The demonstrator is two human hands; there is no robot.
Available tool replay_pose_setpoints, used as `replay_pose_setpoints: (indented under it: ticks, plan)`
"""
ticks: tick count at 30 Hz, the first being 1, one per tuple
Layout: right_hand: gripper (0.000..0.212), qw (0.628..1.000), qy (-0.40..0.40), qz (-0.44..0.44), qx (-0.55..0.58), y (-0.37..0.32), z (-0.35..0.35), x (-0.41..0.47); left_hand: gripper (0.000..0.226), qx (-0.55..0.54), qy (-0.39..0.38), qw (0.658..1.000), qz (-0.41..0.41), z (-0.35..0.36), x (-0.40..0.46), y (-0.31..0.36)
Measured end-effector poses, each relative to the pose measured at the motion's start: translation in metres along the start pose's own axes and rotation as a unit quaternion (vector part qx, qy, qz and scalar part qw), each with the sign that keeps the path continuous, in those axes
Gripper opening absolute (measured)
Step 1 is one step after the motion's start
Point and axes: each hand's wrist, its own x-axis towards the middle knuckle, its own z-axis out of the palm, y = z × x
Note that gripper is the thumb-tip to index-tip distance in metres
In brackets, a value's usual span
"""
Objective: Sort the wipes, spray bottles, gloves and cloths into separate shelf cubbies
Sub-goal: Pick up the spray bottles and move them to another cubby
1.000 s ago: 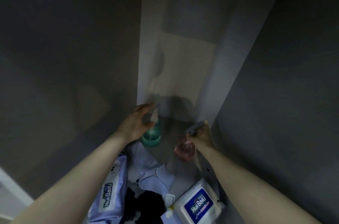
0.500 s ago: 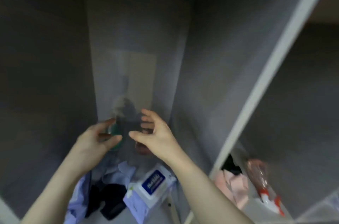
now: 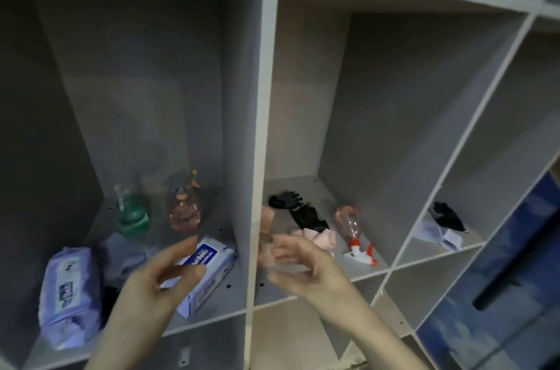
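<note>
In the left cubby a green spray bottle [image 3: 132, 215] and a pink spray bottle [image 3: 185, 212] stand upright at the back. In front of them lie a grey cloth [image 3: 124, 254], a purple wipes pack [image 3: 71, 291] and a white wipes pack [image 3: 209, 266]. The middle cubby holds a black glove [image 3: 298, 209], pink cloths [image 3: 322, 239] and a pink spray bottle [image 3: 351, 227] on its side. My left hand [image 3: 157, 284] hovers open before the white pack. My right hand [image 3: 306, 263] is open at the middle cubby's front, holding nothing.
The grey shelf divider [image 3: 257, 142] stands between my hands. The right cubby holds a black glove [image 3: 447, 218] on a white cloth [image 3: 439, 233]. Lower cubbies open below the shelf board [image 3: 366, 274]. A blue surface [image 3: 500, 294] lies at the far right.
Both hands let go of the green and pink bottles, which now stand at the back of the left cubby. The hands pulled back out, and the view swung wider and to the right.
</note>
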Motion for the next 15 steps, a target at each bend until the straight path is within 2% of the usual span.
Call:
replay_pose_setpoints:
  ticks: [2,8,15]
  plan:
    - [0.045,1.0,0.011,0.018,-0.003,0.01,-0.014,-0.021,0.028,-0.013,-0.001,1.0,-0.009,0.021,-0.015,0.005]
    - [0.046,0.996,0.055,0.064,-0.012,0.038,-0.064,-0.052,0.034,-0.009,-0.027,1.0,-0.006,0.076,-0.039,0.027]
    - [0.041,0.991,0.102,0.09,0.006,0.097,-0.138,-0.049,0.035,0.036,-0.055,0.997,-0.027,0.149,-0.017,0.032]
